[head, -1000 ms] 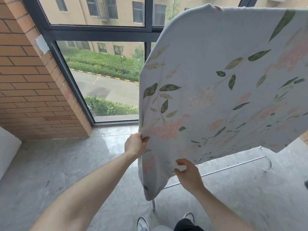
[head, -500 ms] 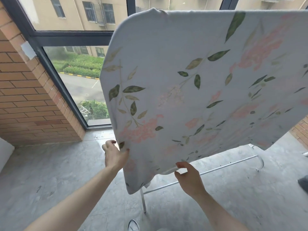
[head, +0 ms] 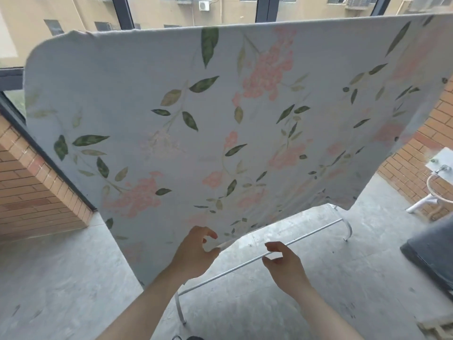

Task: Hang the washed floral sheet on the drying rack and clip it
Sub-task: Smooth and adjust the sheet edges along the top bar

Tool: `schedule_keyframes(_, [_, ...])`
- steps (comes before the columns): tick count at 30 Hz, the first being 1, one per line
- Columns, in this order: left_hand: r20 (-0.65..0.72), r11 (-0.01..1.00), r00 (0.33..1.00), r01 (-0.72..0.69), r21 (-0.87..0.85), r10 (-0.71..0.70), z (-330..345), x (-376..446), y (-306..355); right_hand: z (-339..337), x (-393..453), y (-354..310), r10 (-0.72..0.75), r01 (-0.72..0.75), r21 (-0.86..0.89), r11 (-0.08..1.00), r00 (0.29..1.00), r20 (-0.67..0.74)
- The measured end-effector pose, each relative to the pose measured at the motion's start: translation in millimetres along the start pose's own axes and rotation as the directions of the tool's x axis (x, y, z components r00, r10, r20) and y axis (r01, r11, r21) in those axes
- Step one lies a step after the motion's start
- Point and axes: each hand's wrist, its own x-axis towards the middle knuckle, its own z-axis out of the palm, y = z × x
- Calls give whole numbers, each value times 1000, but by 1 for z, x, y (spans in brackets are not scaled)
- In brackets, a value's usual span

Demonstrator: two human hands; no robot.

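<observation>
The floral sheet, pale blue with pink blossoms and green leaves, hangs spread over the top of the drying rack and hides most of it. Only the rack's white lower bar and its feet show beneath the hem. My left hand is at the sheet's lower hem near the middle, with thumb and forefinger curled round the edge. My right hand hovers just right of it, in front of the lower bar, fingers loosely curled and holding nothing. No clip is in view.
Brick walls flank a large dark-framed window behind the rack. A dark bag-like object lies on the grey floor at right, beside a white wall fitting with a tap.
My left hand has slid right from the sheet's left edge to the middle of the hem. My right hand has let go of the hem. The view has swung right.
</observation>
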Motion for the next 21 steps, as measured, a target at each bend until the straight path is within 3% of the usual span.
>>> schedule_keyframes(9, [87,990,992,-102,98,94,48,32,61,-97,19,23,73,-57,165,985,993,-92])
schedule_keyframes(21, [156,957,952,-277,83,262,130,176,207,-248,126,33,75,-44,149,988,974,-212])
